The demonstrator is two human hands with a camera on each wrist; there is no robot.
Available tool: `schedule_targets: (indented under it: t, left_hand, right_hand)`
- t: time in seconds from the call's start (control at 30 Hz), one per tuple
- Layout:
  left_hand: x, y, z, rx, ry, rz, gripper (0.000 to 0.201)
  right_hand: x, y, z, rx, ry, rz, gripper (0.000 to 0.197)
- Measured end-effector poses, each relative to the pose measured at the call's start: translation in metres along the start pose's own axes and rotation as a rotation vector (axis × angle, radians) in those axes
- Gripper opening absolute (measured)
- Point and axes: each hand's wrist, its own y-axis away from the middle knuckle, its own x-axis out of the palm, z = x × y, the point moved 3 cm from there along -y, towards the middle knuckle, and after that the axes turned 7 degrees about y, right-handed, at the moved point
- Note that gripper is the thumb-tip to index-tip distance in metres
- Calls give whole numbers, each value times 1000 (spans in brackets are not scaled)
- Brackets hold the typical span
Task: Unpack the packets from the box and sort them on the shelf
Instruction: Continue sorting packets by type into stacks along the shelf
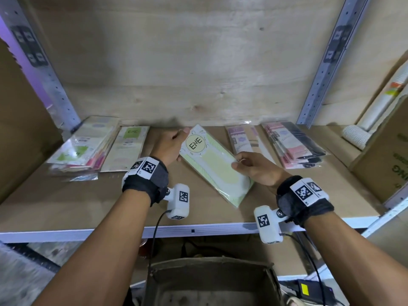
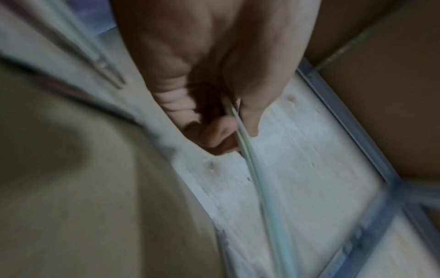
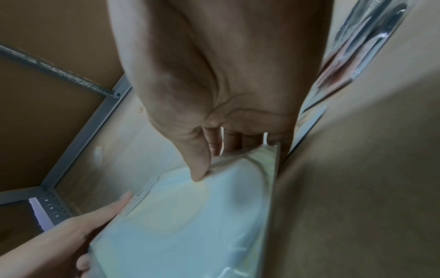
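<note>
A pale green and white packet (image 1: 212, 164) marked ENE hangs tilted over the middle of the shelf (image 1: 110, 202), held by both hands. My left hand (image 1: 171, 143) grips its far left edge, thumb on top. My right hand (image 1: 254, 167) pinches its right edge between thumb and fingers. In the right wrist view the thumb presses on the packet (image 3: 190, 216) and the left hand (image 3: 71, 235) shows beyond it. The left wrist view has the packet's thin edge (image 2: 252, 159) running between thumb and curled fingers. The brown cardboard box (image 1: 212, 281) stands open below the shelf.
Sorted packets lie along the back of the shelf: a green and pink stack (image 1: 81, 149) at the left, a green-labelled packet (image 1: 130, 146), brown-banded packets (image 1: 245, 140), a pink and black stack (image 1: 293, 144). A carton (image 1: 388, 160) and white roll (image 1: 357, 135) stand at the right.
</note>
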Motion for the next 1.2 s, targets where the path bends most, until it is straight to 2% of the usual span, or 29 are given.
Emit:
schedule_targets:
  t: [0.17, 0.37, 0.43, 0.53, 0.63, 0.7, 0.77, 0.87, 0.93, 1.03, 1.1, 1.2]
  left_hand:
    - [-1, 8, 11, -173, 284, 25, 35]
    - [4, 8, 10, -205, 442, -53, 34]
    - [9, 10, 8, -221, 494, 7, 43]
    - [19, 18, 8, -268, 380, 187, 50]
    - [38, 31, 10, -296, 191, 411, 35]
    - [46, 33, 12, -289, 126, 452, 23]
    - [46, 29, 13, -275, 103, 412, 23]
    - [39, 19, 18, -292, 106, 260, 45]
    - [35, 14, 22, -315, 80, 184, 53]
    - [32, 10, 27, -358, -21, 163, 55]
    - [30, 8, 29, -373, -63, 145, 54]
    - [27, 9, 31, -407, -122, 111, 51]
  right_hand:
    - [5, 1, 3, -27, -134, 14, 32]
    - [1, 0, -5, 38, -124, 13, 17]
    - [0, -1, -7, 67, -199, -30, 13]
    - [1, -3, -8, 141, -526, -102, 13]
    - [3, -7, -5, 183, -624, -130, 10]
    - [3, -11, -5, 204, -602, -162, 15]
    - [2, -16, -9, 233, -510, -193, 22]
    - [1, -25, -12, 254, -241, -175, 35]
    - [4, -27, -9, 262, -203, -125, 48]
    - [10, -30, -6, 283, -168, -65, 65]
    - [13, -30, -1, 289, -124, -39, 68]
    - [20, -27, 5, 312, -100, 18, 61]
